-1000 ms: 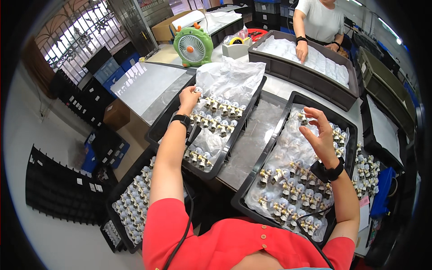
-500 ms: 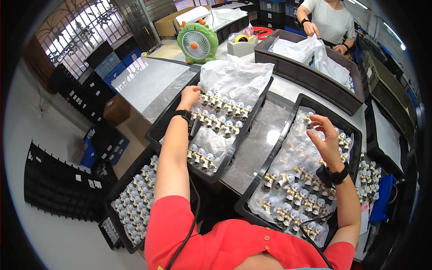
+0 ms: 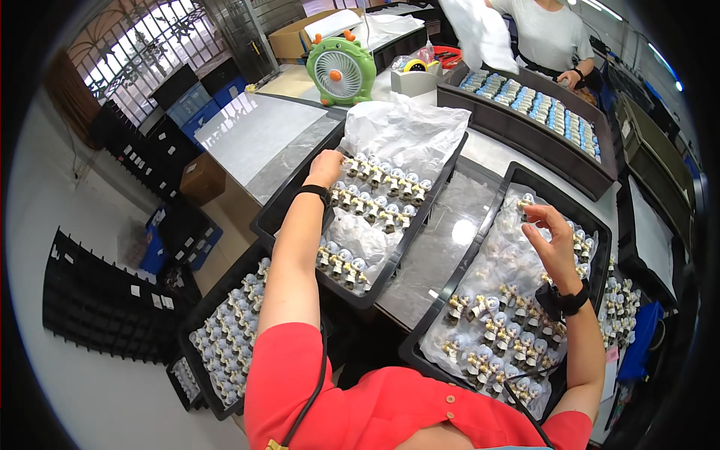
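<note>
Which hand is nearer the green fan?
Left. The left hand is this side of the fan, at the left tray; the right hand is farther, over the right tray.

Head view: from wearer's head, downward and forward
Red shirt (image 3: 367, 409): nearest, lower edge
Barred window (image 3: 142, 64): far, upper left

Across from you, the co-worker (image 3: 551, 37) has now lifted the white sheet (image 3: 480, 34) off the grey-brown crate (image 3: 525, 139), uncovering rows of blue-and-white pieces (image 3: 532, 105) before you.
</note>
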The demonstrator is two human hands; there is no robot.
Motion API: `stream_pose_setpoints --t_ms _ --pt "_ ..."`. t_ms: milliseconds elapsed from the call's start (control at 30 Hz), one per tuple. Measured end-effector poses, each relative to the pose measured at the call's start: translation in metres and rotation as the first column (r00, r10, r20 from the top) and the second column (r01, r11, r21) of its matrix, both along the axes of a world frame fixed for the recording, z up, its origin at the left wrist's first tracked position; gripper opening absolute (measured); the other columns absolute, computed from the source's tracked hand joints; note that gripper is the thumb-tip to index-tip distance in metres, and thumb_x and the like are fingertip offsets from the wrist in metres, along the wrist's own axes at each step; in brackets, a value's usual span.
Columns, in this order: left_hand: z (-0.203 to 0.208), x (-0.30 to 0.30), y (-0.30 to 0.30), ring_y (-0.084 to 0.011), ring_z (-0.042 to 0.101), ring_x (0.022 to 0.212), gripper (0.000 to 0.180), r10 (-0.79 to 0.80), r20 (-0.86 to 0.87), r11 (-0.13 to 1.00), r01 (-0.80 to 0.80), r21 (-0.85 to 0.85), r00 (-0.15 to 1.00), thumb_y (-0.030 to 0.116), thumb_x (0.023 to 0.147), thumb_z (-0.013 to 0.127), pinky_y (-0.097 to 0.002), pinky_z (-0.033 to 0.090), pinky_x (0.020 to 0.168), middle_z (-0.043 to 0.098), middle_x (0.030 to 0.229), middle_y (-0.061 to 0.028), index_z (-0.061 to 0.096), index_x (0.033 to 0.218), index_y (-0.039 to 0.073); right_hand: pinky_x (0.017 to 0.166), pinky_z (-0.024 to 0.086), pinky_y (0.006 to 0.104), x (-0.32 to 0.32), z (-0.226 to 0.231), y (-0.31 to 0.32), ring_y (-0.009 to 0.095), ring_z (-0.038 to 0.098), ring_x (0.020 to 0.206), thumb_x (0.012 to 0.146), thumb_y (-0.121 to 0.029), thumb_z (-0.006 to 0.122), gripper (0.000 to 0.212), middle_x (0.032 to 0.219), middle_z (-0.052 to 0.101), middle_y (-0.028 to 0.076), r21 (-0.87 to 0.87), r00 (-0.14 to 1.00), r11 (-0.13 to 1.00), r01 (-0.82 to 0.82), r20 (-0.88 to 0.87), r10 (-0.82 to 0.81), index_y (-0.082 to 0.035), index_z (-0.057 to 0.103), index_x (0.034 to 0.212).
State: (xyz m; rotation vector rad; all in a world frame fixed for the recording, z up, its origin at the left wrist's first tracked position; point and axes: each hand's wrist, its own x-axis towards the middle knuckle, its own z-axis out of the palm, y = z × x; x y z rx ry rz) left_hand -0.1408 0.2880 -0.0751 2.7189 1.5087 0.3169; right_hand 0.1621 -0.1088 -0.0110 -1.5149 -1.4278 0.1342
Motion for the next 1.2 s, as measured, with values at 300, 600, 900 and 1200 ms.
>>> stream_pose_setpoints --t_ms 300,600,900,1200 --pt "0.007 0.004 0.000 -0.0337 0.061 0.096 0.022 -0.124 0.085 0.980 0.109 0.168 0.989 0.008 0.083 0.051 -0.0420 0.049 0.082 0.064 0.098 -0.0177 0.066 0.098 0.010 0.073 0.046 0.0267 0.001 0.000 0.000 0.016 0.060 0.081 0.076 -0.006 0.066 0.021 0.090 0.064 0.007 -0.047 1.000 0.999 0.008 0.012 -0.007 -0.002 0.065 0.097" --pt "0.006 0.002 0.005 -0.0311 0.062 0.089 0.013 -0.092 -0.025 0.989 0.095 0.113 0.995 0.009 0.076 0.057 -0.0396 0.049 0.079 0.066 0.092 -0.0128 0.068 0.083 0.009 0.072 0.047 0.0272 0.001 0.000 0.000 0.016 0.062 0.079 0.077 -0.006 0.066 0.017 0.086 0.065 0.007 -0.077 1.000 0.997 -0.004 0.013 0.005 -0.002 0.065 0.093" --pt "0.004 -0.001 -0.003 -0.0313 0.060 0.093 0.015 -0.353 0.227 0.916 0.286 0.283 0.907 0.008 0.080 0.057 -0.0393 0.048 0.080 0.064 0.099 -0.0111 0.066 0.092 0.008 0.074 0.046 0.0262 0.011 0.000 -0.001 0.015 0.062 0.080 0.079 -0.008 0.065 0.015 0.086 0.067 0.007 -0.077 0.997 0.995 0.069 -0.019 -0.071 -0.001 0.066 0.092" --pt "0.022 -0.007 -0.004 -0.0326 0.062 0.093 0.025 -0.153 0.005 0.988 0.152 0.005 0.988 0.009 0.081 0.055 -0.0406 0.048 0.084 0.065 0.096 -0.0165 0.069 0.101 0.015 0.076 0.047 0.0212 0.067 -0.010 -0.008 0.008 0.060 0.081 0.087 -0.013 0.061 0.020 0.089 0.066 0.004 -0.045 0.915 0.952 0.303 -0.265 -0.303 0.001 0.065 0.100"
